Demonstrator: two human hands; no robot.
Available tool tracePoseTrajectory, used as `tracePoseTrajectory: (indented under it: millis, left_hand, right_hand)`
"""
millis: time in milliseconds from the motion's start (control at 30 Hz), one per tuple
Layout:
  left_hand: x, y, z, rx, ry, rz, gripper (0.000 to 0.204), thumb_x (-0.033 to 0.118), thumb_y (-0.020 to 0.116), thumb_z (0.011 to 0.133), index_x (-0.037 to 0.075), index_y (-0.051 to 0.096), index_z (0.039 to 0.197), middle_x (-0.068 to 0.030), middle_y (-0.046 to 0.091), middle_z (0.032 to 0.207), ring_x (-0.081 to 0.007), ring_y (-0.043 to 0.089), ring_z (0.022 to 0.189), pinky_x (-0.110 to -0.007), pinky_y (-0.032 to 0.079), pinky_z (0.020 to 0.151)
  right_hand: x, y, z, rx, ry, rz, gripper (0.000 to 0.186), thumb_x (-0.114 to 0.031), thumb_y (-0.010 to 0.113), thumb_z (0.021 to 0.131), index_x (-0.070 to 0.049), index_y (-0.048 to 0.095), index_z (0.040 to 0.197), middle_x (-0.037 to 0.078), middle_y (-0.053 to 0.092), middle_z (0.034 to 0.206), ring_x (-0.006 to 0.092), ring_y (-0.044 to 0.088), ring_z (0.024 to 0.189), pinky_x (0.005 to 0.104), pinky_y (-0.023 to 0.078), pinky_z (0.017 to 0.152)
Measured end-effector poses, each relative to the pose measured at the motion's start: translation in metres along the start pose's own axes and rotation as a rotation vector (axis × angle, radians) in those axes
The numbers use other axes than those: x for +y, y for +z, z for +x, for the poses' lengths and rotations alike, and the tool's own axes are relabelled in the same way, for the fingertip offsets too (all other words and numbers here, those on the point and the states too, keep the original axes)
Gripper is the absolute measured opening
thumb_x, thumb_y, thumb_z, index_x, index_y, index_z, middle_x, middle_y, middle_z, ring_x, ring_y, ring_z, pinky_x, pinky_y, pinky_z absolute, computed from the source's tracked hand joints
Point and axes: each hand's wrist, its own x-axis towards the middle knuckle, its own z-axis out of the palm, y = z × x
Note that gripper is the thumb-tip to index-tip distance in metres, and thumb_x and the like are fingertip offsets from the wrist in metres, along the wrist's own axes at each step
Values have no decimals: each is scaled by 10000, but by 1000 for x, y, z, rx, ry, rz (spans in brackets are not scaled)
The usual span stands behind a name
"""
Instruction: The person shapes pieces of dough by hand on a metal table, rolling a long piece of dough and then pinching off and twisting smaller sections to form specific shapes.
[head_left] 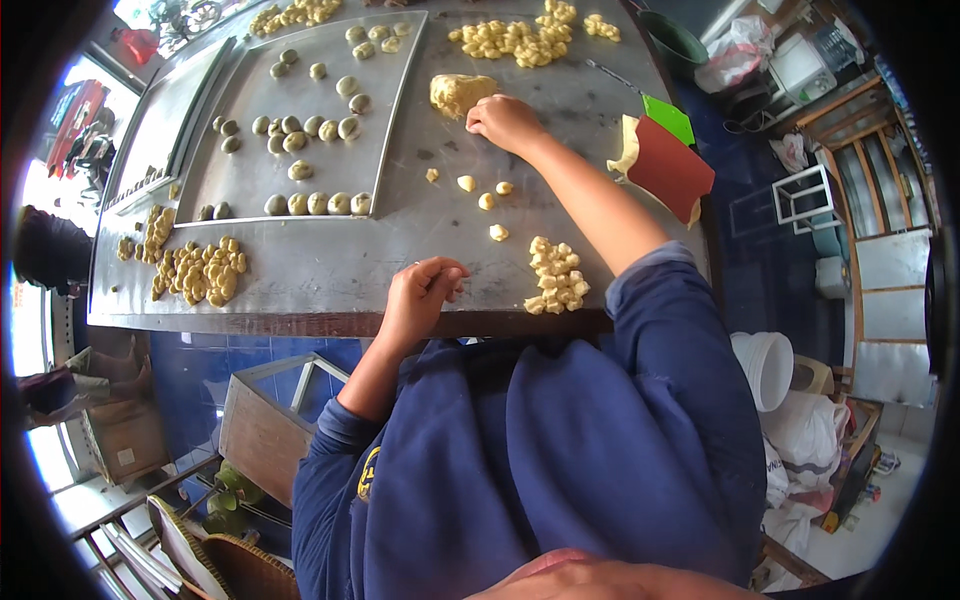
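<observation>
Head view: dough lump (462, 94) sits just left of and slightly beyond the right hand's (503, 122) fingertips, long axis roughly left-right. Right's nearer; left hand (422, 292) is well apart, by the table's (320, 268) near edge. Fingers curled on both; can't tell if either pinches anything. Right fingertip contact is hidden behind knuckles.

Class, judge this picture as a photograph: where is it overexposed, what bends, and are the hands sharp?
Head view: blown-out white patches at far left, glare on the left tray; head view: the table curves at its edges, corners black; head view: left hand and right hand look fairly sharp.
</observation>
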Motion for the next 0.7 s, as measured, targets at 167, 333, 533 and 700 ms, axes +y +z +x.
tracePoseTrajectory:
  millis: [167,333,533,700]
  left_hand:
    - [16,18,3,128,100,6,147,87,585,936,17,678,1026,-66,667,773,-133,623,679,-275,487,616]
    - [20,28,11,-125,25,-63,166,96,579,939,41,676,1062,-68,672,783,-139,608,637,-297,484,602]
    - [29,44,22,-208,112,207,163,117,599,925,92,679,1066,-60,672,853,-200,645,689,-333,513,630]
    - [34,50,28,201,581,689,168,201,676,857,117,714,997,-61,668,1047,-290,622,959,-396,502,831]
  right_hand:
    - [-45,-62,-79,-29,89,287,124,-140,685,856,-29,688,910,106,676,804,200,653,737,333,493,669]
    - [-76,-104,-171,-261,332,223,100,-122,677,843,-43,674,904,123,668,785,260,644,756,376,498,694]
    - [-82,-82,-220,-108,314,110,86,-98,679,813,-56,660,885,135,668,863,354,625,816,434,499,731]
    - [-86,-79,-235,104,310,125,87,-60,676,814,-48,656,898,127,659,866,351,615,843,431,498,736]
